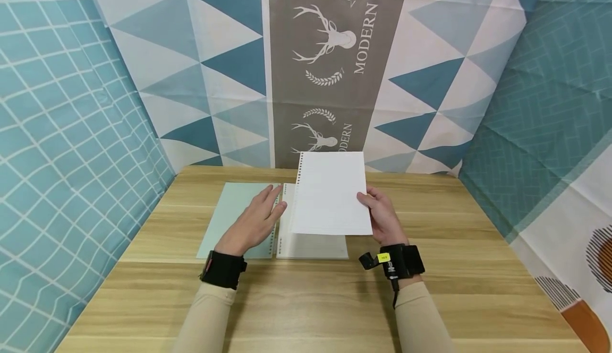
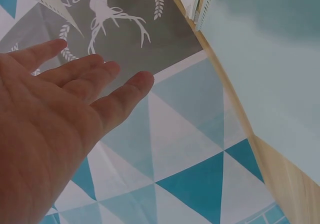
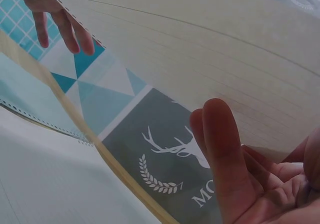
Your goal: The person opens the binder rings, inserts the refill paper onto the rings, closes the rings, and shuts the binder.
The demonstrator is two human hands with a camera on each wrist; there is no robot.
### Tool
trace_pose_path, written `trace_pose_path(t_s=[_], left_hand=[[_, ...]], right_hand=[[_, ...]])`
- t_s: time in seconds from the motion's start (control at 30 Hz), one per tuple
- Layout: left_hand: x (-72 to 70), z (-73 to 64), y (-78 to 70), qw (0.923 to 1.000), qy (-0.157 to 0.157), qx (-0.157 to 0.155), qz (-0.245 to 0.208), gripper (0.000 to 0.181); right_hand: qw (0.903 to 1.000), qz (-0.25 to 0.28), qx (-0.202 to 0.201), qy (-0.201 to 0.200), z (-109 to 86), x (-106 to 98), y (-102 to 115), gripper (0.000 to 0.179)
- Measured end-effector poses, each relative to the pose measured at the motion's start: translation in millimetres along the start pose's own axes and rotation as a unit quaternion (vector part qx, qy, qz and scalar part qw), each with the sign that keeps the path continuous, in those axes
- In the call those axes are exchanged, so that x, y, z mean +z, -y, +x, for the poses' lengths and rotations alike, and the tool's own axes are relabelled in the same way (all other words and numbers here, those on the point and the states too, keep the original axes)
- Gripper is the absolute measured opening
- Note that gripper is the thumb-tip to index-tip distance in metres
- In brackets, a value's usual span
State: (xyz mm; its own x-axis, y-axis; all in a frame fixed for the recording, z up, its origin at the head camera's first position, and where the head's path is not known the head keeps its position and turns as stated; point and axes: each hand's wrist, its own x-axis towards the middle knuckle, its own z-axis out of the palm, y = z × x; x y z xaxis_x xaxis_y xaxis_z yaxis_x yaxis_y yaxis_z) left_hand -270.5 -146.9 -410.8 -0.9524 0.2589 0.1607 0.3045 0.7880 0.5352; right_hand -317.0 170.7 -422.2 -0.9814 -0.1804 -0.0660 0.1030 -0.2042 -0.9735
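Note:
My right hand (image 1: 384,216) pinches the right edge of a white loose-leaf sheet (image 1: 332,194), thumb on top and fingers beneath. The sheet is raised over the table, and punched holes run down its left side. Below it lies a stack of white hole-punched paper (image 1: 315,248), partly covered by the sheet. My left hand (image 1: 253,220) hovers with fingers extended over a pale green notebook cover (image 1: 220,225), holding nothing. In the right wrist view the sheet's lined underside (image 3: 210,49) spans the top, above the right hand's fingers.
A wood-grain table (image 1: 296,305) carries the cover and paper side by side. Patterned cloth (image 1: 239,77) hangs behind the table's far edge, with blue gridded cloth (image 1: 62,130) at the left and teal cloth (image 1: 550,109) at the right.

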Motion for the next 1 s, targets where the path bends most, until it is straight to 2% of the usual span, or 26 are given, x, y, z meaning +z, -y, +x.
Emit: trace_pose_path(t_s=[0.2,0.3,0.47,0.73,1.0], left_hand=[[-0.8,-1.7,1.6,1.0000,0.002,0.006,-0.002,0.069],[-0.7,-1.9,2.4,0.9999,0.007,0.005,-0.007,0.069],[0.8,-1.5,4.7,0.9998,0.016,-0.006,-0.013,0.069],[3.8,-3.5,10.8,0.9987,0.040,-0.025,-0.022,0.068],[3.0,-3.9,9.9,0.9980,0.049,-0.029,-0.029,0.072]], right_hand=[[1.0000,0.000,0.009,0.001,-0.8,1.7,-1.6,0.034],[0.9999,0.002,0.007,0.013,-0.7,1.8,-3.2,0.037],[0.9991,0.008,0.003,0.041,1.1,2.0,-8.1,0.041],[0.9989,-0.001,0.017,0.043,2.6,4.0,-16.8,0.039],[0.9981,0.007,0.030,0.054,6.4,5.0,-25.7,0.042]])
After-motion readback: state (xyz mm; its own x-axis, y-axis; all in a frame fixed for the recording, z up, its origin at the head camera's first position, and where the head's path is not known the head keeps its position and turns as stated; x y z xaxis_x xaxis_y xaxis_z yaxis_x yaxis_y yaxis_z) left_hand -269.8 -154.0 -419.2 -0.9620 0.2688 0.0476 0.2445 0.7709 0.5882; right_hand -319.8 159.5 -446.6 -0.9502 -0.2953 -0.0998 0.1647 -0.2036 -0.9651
